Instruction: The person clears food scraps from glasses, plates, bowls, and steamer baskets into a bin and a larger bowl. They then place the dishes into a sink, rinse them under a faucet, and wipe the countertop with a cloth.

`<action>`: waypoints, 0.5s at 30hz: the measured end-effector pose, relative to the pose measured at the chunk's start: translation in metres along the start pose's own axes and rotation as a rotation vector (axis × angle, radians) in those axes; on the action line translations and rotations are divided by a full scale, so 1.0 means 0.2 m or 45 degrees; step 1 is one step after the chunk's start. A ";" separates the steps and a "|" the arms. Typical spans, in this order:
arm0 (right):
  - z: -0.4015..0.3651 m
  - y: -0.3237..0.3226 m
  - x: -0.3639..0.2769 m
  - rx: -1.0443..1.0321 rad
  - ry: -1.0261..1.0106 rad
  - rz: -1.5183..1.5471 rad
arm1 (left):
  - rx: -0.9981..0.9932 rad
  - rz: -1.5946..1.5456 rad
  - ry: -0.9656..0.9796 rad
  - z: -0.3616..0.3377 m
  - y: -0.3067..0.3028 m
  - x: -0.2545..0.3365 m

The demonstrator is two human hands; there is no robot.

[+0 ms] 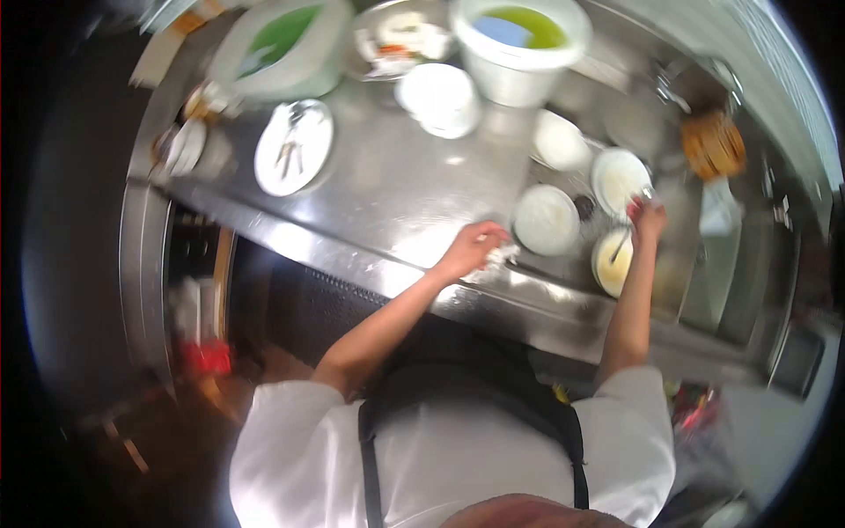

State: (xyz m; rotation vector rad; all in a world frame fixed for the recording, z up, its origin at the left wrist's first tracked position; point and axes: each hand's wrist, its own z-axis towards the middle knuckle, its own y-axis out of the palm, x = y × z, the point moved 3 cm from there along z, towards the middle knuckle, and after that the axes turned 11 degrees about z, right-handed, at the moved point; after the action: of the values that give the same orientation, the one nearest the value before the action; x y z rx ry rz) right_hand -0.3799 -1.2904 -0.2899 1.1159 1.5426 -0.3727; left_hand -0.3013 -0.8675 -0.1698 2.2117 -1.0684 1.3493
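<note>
My left hand [475, 249] is closed on a crumpled white wad [502, 255], low over the front of the steel counter [378, 189]. To its right stands a round white bowl [546, 220]. My right hand [647, 218] is closed near a second white bowl [620, 180] and above a bowl with yellowish contents [612, 262]. A thin dark utensil handle shows just below that hand. Blur hides what its fingers hold, if anything.
An oval plate with cutlery [293, 150] lies at the left. Behind are a tub of green liquid [326, 66], a white bucket [519, 75], stacked white dishes [440, 101] and a food-scrap bowl [361, 62]. A wooden-coloured stack [713, 145] is at the right.
</note>
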 end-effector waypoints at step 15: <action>-1.39 1.79 -0.12 -0.356 -0.107 0.258 | -0.123 0.221 0.535 -0.27 -0.61 0.10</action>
State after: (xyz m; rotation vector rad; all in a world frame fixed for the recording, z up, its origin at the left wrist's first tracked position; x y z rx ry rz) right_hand -0.2586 -0.9152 -0.0648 1.0112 1.3463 -0.0625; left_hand -0.2383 -0.7619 -0.1135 1.6913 -1.1503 1.6986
